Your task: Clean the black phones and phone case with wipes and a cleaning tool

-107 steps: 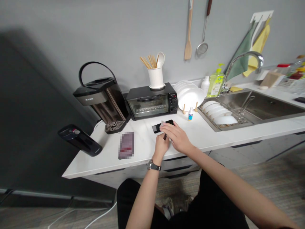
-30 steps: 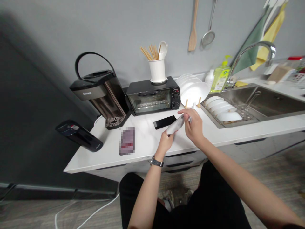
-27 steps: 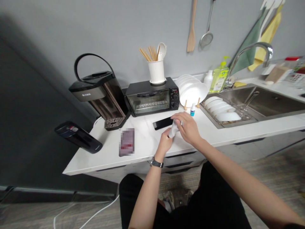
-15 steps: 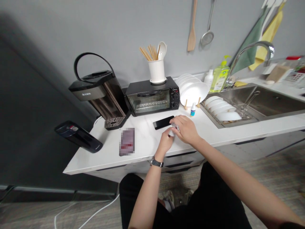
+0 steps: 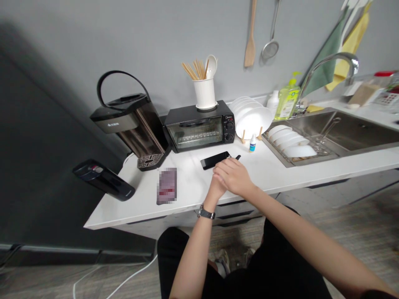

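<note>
My right hand (image 5: 236, 176) lies over my left hand (image 5: 217, 187), its fingers wrapped across the left one just above the counter's front edge. Most of the left fingers are hidden, and whatever lies between the two hands does not show. Right behind them is a black phone (image 5: 215, 160), flat on the white counter. A small dark piece (image 5: 238, 157) sticks out past the right knuckles; its kind is unclear. A small white bottle with a blue label (image 5: 252, 143) stands farther back to the right.
A toaster oven (image 5: 199, 128) carries a white utensil holder (image 5: 205, 93). Left of it are a dark water dispenser (image 5: 134, 124), a tilted dark flask (image 5: 104, 180) and a blurred-out purplish item (image 5: 167, 185). On the right, racked plates (image 5: 254, 122) stand before a sink (image 5: 330, 155) with bowls.
The white object seen between my hands is now covered. My right hand has shifted slightly left and down over the left hand, uncovering the small dark piece beside the phone.
</note>
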Demonstrator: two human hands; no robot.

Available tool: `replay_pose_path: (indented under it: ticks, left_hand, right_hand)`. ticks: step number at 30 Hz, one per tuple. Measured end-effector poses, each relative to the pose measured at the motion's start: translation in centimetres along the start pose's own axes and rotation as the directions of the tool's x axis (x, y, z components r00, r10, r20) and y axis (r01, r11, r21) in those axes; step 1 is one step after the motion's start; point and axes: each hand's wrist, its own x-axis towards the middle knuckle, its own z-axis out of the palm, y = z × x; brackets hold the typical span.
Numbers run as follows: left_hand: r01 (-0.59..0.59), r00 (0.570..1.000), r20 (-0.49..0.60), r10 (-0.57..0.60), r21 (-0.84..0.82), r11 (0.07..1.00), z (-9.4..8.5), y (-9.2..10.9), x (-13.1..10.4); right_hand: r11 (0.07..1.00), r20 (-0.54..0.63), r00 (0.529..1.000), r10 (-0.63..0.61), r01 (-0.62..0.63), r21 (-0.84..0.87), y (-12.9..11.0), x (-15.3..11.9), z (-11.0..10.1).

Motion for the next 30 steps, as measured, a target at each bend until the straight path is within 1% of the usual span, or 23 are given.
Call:
replay_pose_path:
  ticks: [2, 5, 8, 9, 10, 11, 12, 13, 15, 17, 18, 20, 22, 23, 25, 27, 28, 30]
  left_hand:
    - [-0.01, 0.999, 0.044, 0.009, 0.006, 1.0, 0.0, 0.3, 0.0]
    - [-0.029, 0.995, 0.093, 0.027, 0.016, 0.999, -0.2, 1.0, 0.0]
    - [-0.042, 0.993, 0.112, 0.04, 0.01, 0.999, -0.4, 1.6, 0.0]
    - [-0.04, 0.993, 0.111, 0.04, 0.001, 0.999, -0.4, 1.7, 0.0]
    - [-0.036, 0.993, 0.108, 0.037, -0.007, 0.999, -0.4, 1.7, 0.0]
    - [-0.027, 0.994, 0.103, 0.028, -0.013, 1.0, -0.4, 1.7, 0.0]
    - [-0.012, 0.995, 0.095, 0.013, -0.012, 1.0, -0.4, 1.6, 0.0]
    - [0.007, 0.997, 0.083, -0.006, -0.005, 1.0, -0.4, 1.4, 0.0]
    - [0.042, 0.997, 0.061, -0.043, 0.018, 0.999, -0.3, 1.1, 0.0]
    - [0.063, 0.997, 0.051, -0.064, 0.037, 0.997, -0.2, 0.8, 0.0]
    - [0.067, 0.996, 0.055, -0.07, 0.04, 0.997, -0.2, 0.7, 0.0]
    - [0.065, 0.995, 0.068, -0.068, 0.038, 0.997, -0.2, 0.7, 0.1]
    - [0.049, 0.995, 0.082, -0.052, 0.028, 0.998, -0.3, 0.9, 0.1]
    - [0.037, 0.995, 0.09, -0.039, 0.02, 0.999, -0.4, 1.0, 0.1]
    - [0.013, 0.994, 0.11, -0.013, 0.003, 1.0, -0.5, 1.4, 0.1]
    - [-0.002, 0.992, 0.127, 0.003, -0.011, 1.0, -0.6, 1.8, 0.0]
    - [-0.002, 0.992, 0.129, 0.004, -0.012, 1.0, -0.7, 1.9, -0.1]
    - [0.014, 0.994, 0.113, -0.014, -0.002, 1.0, -0.7, 2.1, -0.3]
  right_hand:
    - [0.996, -0.054, 0.995, 0.082, -0.081, 0.027, 1.0, -0.1, -0.2]
    - [0.968, -0.097, 0.971, 0.219, -0.204, 0.144, 2.6, -0.2, -0.6]
    - [0.891, -0.107, 0.905, 0.413, -0.377, 0.252, 3.7, -0.2, -0.9]
    - [0.87, -0.1, 0.887, 0.451, -0.411, 0.273, 3.9, -0.1, -1.0]
    - [0.859, -0.092, 0.88, 0.467, -0.427, 0.282, 3.9, 0.0, -1.0]
    - [0.863, -0.083, 0.885, 0.458, -0.421, 0.279, 3.6, 0.1, -1.1]
    - [0.881, -0.074, 0.902, 0.425, -0.393, 0.264, 3.2, 0.3, -1.2]
    - [0.907, -0.062, 0.927, 0.369, -0.345, 0.24, 2.7, 0.5, -1.3]
    - [0.96, -0.026, 0.977, 0.213, -0.205, 0.19, 1.5, 0.8, -1.4]
    - [0.983, 0.016, 0.996, 0.083, -0.084, 0.165, 0.7, 1.0, -1.4]
    - [0.985, 0.02, 0.998, 0.057, -0.059, 0.163, 0.6, 1.0, -1.4]
    - [0.98, -0.003, 0.996, 0.084, -0.082, 0.184, 1.2, 0.9, -1.4]
    - [0.955, -0.031, 0.983, 0.18, -0.167, 0.245, 2.4, 0.5, -1.4]
    - [0.934, -0.04, 0.969, 0.245, -0.225, 0.28, 3.2, 0.3, -1.5]
    - [0.88, -0.051, 0.922, 0.383, -0.348, 0.324, 4.4, -0.1, -1.5]
    - [0.839, -0.052, 0.882, 0.469, -0.427, 0.338, 4.8, -0.3, -1.7]
    - [0.836, -0.044, 0.881, 0.471, -0.43, 0.341, 4.5, -0.3, -1.8]
    - [0.866, -0.011, 0.918, 0.397, -0.371, 0.336, 3.2, -0.2, -2.0]
